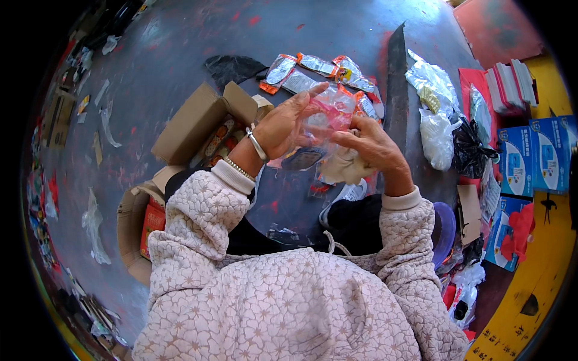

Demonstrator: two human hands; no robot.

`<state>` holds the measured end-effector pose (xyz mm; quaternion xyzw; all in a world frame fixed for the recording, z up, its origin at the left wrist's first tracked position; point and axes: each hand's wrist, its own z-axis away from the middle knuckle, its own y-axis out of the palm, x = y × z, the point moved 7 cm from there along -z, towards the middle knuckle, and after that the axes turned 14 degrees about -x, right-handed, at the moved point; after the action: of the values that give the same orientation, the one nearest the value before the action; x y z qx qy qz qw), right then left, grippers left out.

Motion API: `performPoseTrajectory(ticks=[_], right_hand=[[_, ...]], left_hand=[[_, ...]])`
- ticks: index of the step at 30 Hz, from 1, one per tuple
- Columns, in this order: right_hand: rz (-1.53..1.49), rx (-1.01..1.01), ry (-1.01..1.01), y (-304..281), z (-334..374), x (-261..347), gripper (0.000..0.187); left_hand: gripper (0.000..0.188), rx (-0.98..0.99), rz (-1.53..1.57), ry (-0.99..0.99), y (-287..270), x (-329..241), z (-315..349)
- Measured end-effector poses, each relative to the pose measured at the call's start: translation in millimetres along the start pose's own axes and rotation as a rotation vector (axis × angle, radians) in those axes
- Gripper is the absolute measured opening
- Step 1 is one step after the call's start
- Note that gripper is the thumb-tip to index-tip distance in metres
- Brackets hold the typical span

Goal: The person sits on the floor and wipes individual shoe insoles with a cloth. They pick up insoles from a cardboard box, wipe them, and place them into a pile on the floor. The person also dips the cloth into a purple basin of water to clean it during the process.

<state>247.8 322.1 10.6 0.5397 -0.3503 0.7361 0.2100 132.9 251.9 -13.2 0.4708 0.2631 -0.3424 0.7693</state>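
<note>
A crinkled clear plastic bag (328, 117) with pink print is stretched between my two hands. My left hand (282, 129), wearing a bracelet and a beaded band at the wrist, holds its left side, with fingers partly behind the film. The thumb and fingers of my right hand (376, 147) pinch its right edge. Just below the right hand shows a cream-coloured soft bundle (346, 165); whether it is held or lies beneath I cannot tell. Beyond the bag, several orange and silver packets (316, 64) lie on the floor.
An open cardboard box (189, 123) with packets inside stands left of my hands, and another carton (129, 219) sits nearer. At right are white plastic bags (436, 138), a black bag (472, 150), blue boxes (515, 159) and a purple tub (444, 231). Plastic scraps (93, 225) litter the floor at left.
</note>
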Motion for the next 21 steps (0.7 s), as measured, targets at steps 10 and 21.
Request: performPoseTrajectory(ticks=[10, 21], right_hand=[[-0.317, -0.09, 0.102, -0.1, -2.2, -4.8, 0.021], [-0.849, -0.219, 0.307, -20.3, -7.7, -13.6, 0.018]], left_hand=[[0.068, 0.041, 0.027, 0.137, 0.8, -15.9, -3.0], [0.047, 0.177, -0.348, 0.017, 3.3, 14.1, -1.0]])
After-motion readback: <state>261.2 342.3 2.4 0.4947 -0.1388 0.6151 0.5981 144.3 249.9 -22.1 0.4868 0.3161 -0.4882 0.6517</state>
